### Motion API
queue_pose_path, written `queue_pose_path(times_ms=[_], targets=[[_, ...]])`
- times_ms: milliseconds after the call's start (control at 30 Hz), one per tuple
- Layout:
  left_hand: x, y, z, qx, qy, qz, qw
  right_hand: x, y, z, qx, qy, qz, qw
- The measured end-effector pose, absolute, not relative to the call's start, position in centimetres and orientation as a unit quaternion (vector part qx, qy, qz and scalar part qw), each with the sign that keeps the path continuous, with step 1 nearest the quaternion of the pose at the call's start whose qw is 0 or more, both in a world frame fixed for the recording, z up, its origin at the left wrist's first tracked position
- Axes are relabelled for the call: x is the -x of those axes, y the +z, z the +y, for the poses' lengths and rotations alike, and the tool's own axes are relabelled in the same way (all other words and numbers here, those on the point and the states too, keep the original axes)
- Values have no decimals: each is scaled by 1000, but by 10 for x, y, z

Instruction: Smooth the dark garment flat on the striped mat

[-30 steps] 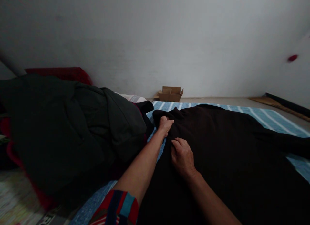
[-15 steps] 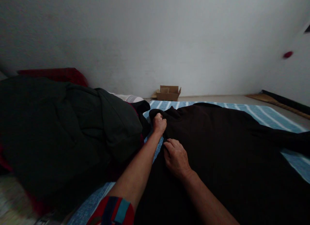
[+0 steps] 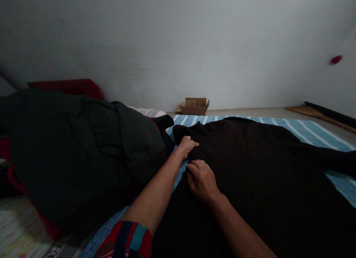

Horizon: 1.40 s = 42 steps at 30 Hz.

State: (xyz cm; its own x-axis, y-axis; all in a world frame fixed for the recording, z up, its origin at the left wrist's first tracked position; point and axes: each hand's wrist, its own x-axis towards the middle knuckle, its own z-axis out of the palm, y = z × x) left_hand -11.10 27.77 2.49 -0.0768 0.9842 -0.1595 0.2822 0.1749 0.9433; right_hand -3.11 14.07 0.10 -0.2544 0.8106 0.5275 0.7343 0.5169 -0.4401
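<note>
On the blue striped mat (image 3: 311, 134) in front of me lies a black garment (image 3: 250, 169), spread wide and reaching from near my body out toward the far right, where a sleeve-like part runs off across the stripes. Both my hands are at its left edge. My left hand (image 3: 187, 146) is stretched farther out, resting on the cloth near a bunched corner — its fingers look laid on the fabric, perhaps pinching a fold, but the dim light keeps me from telling whether they truly grip it. My right hand (image 3: 202, 181) sits just behind and slightly to the right, palm down on the garment, fingers curled at the edge where black cloth meets the mat; again I cannot tell if any fabric is pinched beneath them. The two hands are near each other but not touching.

A striped sleeve (image 3: 125, 241) in red, blue and teal covers my left upper arm at the bottom of the view.

To the left, just beside the garment, rises a big heap of dark clothes (image 3: 78, 154), with red cloth (image 3: 69, 85) showing behind it. Beyond the mat — well apart from my hands — a small open cardboard box (image 3: 194, 106) stands on the floor against the white wall (image 3: 194, 39).
</note>
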Motion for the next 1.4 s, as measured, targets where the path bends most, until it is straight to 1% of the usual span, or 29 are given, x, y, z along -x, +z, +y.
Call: queue_pose_path(times_ms=[133, 233, 367, 467, 600, 700, 767, 900, 967, 1167, 1400], targets=[[115, 26, 279, -527, 366, 610, 465, 33, 9, 138, 467, 46, -819, 331], [117, 27, 280, -544, 357, 607, 456, 37, 16, 135, 432, 44, -855, 284], [115, 28, 281, -571, 347, 616, 416, 47, 23, 130, 358, 35, -911, 202], [112, 27, 281, -593, 335, 630, 373, 54, 25, 126, 337, 29, -924, 176], [110, 30, 279, -611, 312, 644, 339, 58, 28, 124, 322, 48, -927, 187], [113, 36, 275, -613, 288, 644, 354, 57, 29, 123, 315, 83, -919, 221], [118, 41, 271, -613, 265, 635, 388, 57, 30, 123, 319, 101, -912, 238], [128, 49, 261, -590, 194, 585, 522, 58, 27, 122, 325, 133, -903, 249], [131, 48, 257, -571, 186, 580, 550, 59, 26, 122, 318, 148, -902, 253], [130, 35, 255, -558, 227, 608, 517, 60, 27, 120, 306, 170, -902, 254], [128, 28, 256, -554, 262, 623, 485, 67, 25, 117, 282, 132, -927, 207]])
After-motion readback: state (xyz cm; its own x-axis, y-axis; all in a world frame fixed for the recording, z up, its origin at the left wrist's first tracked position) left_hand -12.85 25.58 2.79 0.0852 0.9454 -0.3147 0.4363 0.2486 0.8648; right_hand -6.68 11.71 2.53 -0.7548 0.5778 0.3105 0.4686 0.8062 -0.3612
